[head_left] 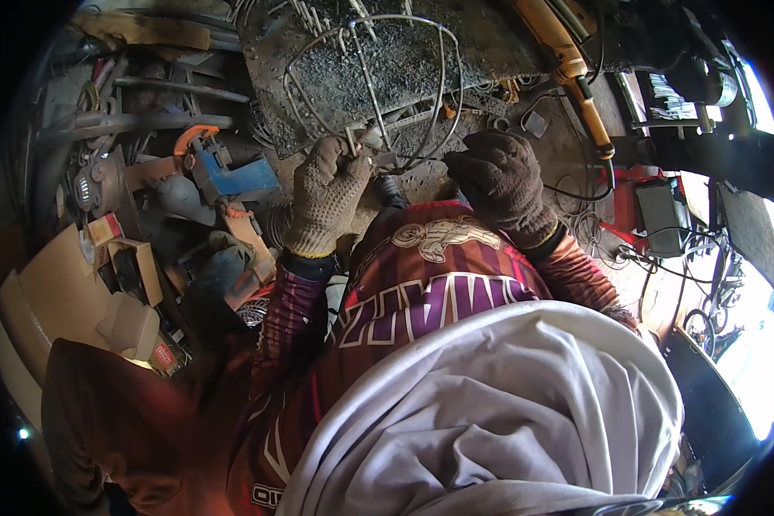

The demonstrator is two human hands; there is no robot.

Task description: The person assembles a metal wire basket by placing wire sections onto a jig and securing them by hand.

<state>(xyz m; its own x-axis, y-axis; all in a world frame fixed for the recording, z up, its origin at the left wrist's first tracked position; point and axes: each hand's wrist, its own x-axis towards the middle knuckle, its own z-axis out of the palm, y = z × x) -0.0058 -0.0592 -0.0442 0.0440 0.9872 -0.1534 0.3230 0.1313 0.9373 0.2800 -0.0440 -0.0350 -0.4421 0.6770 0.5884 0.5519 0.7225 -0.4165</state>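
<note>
A bent metal rod frame (368, 76), with thin curved bars, leans over a dark metal plate (275, 95) covered in grit. At its near end, my left hand (328, 193), in a pale dotted knit glove, is closed on a small metal piece (353, 142); its exact kind is unclear. My right hand (503, 181), in a dark brown knit glove, is curled closed just right of the frame's near end. Whatever lies inside its fingers is hidden. Several thin light rods (314, 17) lie on the plate's far part.
A long yellow-orange power tool (568, 64) with a cord lies at the far right. Blue and orange metal parts (236, 176) and cardboard boxes (133, 322) crowd the left. On the right sit a red and grey machine (658, 215) and looping cables (585, 232).
</note>
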